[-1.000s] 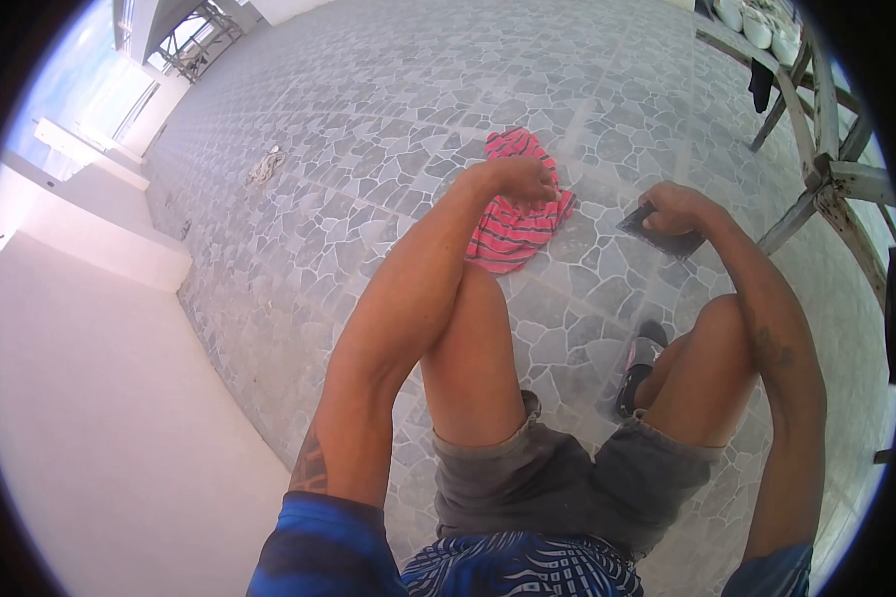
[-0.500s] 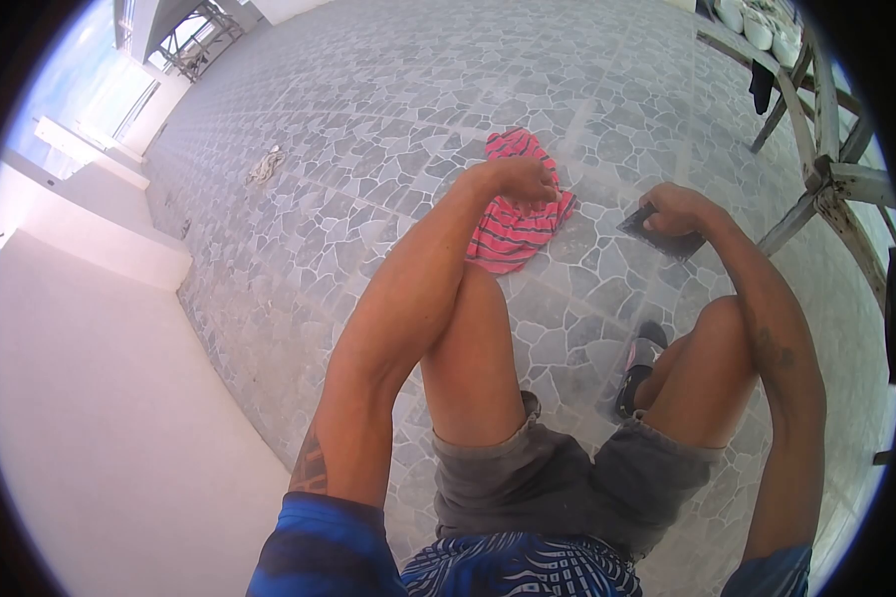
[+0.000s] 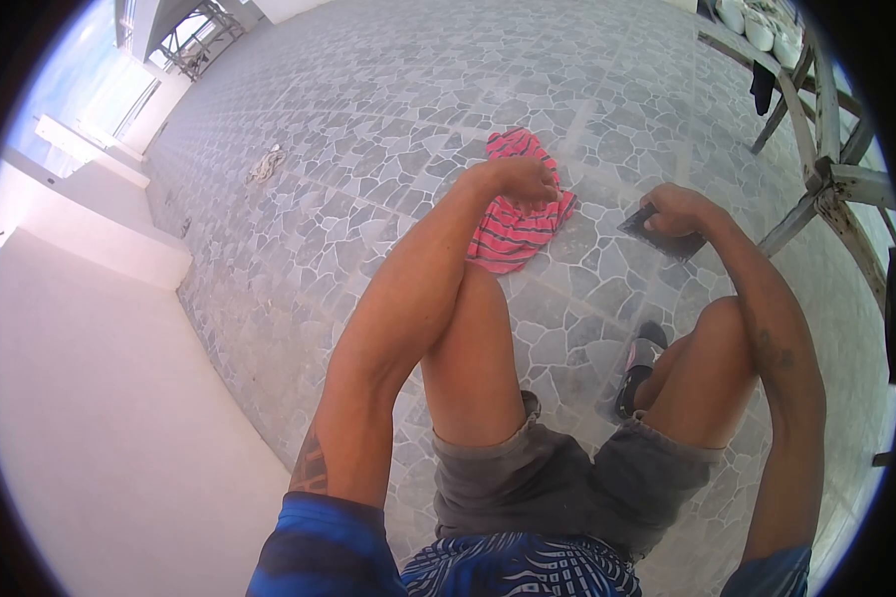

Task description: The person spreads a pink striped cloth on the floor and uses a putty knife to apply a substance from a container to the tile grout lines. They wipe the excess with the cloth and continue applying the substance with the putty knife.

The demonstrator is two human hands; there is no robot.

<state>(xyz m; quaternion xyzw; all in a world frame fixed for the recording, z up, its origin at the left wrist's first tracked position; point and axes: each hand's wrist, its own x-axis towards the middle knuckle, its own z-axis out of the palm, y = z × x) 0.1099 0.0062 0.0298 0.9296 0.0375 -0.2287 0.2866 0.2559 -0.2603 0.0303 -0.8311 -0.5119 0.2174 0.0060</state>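
Note:
My left hand [image 3: 528, 185] hangs over a pink cloth with dark stripes [image 3: 513, 237], its fingers loosely bent and apart with nothing between them. The cloth lies crumpled on the grey stone-patterned floor [image 3: 368, 159]. To the right, my right hand [image 3: 675, 211] is closed on a dark flat tool [image 3: 664, 239], held by its edge or handle just above the floor. Part of the tool is covered by my fingers.
A wooden trestle [image 3: 824, 179] stands at the right, with a dark cloth [image 3: 763, 88] hanging from it. A low white wall [image 3: 90, 328] runs along the left. A small pale rag [image 3: 267, 164] lies on the floor farther off.

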